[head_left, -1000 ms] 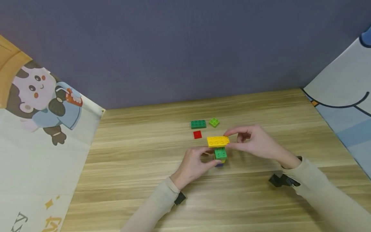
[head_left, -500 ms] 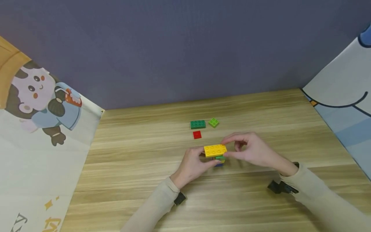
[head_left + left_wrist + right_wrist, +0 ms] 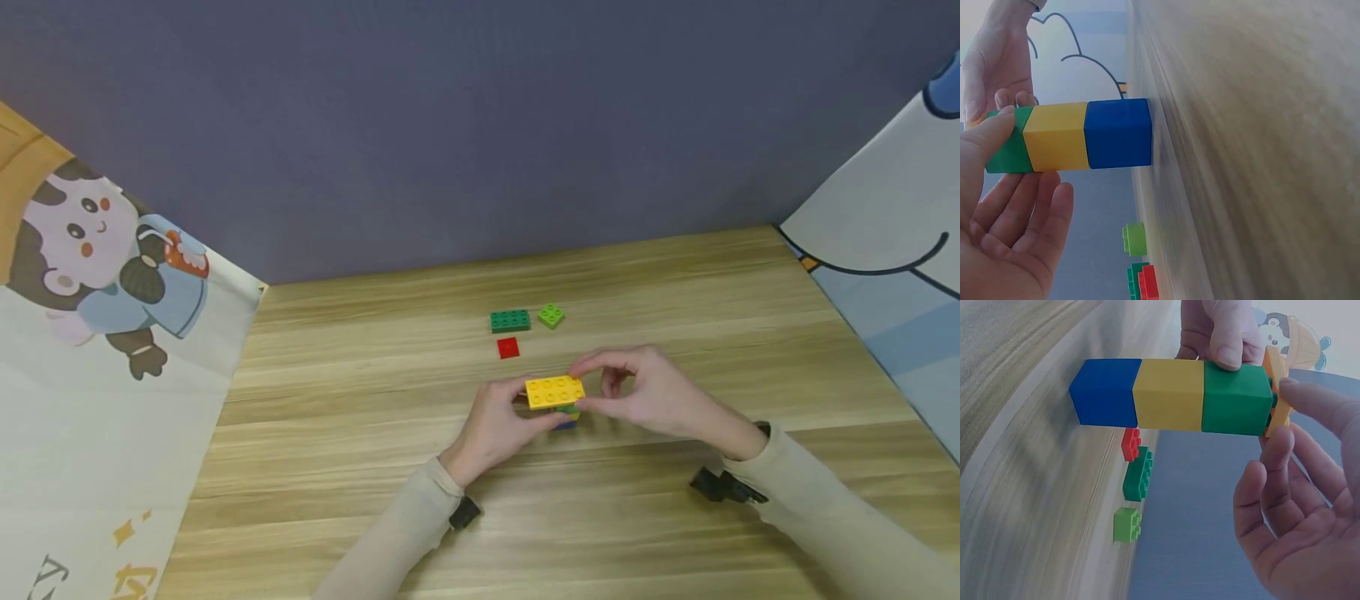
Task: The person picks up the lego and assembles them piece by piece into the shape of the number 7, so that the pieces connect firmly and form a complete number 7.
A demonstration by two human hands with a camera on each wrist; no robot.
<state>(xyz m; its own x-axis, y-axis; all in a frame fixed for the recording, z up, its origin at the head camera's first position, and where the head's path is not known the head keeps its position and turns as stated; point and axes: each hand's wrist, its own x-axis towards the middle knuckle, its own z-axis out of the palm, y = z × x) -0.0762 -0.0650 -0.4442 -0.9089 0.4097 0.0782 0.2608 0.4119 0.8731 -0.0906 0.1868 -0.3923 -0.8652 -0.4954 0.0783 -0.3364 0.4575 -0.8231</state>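
A tower of blue [image 3: 1105, 392], yellow [image 3: 1169, 395] and green [image 3: 1236, 403] building blocks stands upright on the table, blue at the bottom. My left hand [image 3: 491, 429] grips the green top block between thumb and fingers. In my right hand [image 3: 648, 393], thumb and index finger pinch the right end of a flat yellow eight-stud brick [image 3: 555, 392]. That brick lies over the green block; in the right wrist view, the green studs show in a narrow gap beneath it. From the head view, the brick hides most of the tower.
Behind the hands lie a dark green brick [image 3: 510, 321], a lime green brick [image 3: 551, 316] and a small red piece [image 3: 507, 347]. A dark blue-grey panel [image 3: 480, 150] rises at the back of the wooden table [image 3: 337, 375], with printed panels at both sides.
My right hand has brought the yellow brick toward me and slightly left, from behind the green block to over it. My left hand has kept its hold on the tower.
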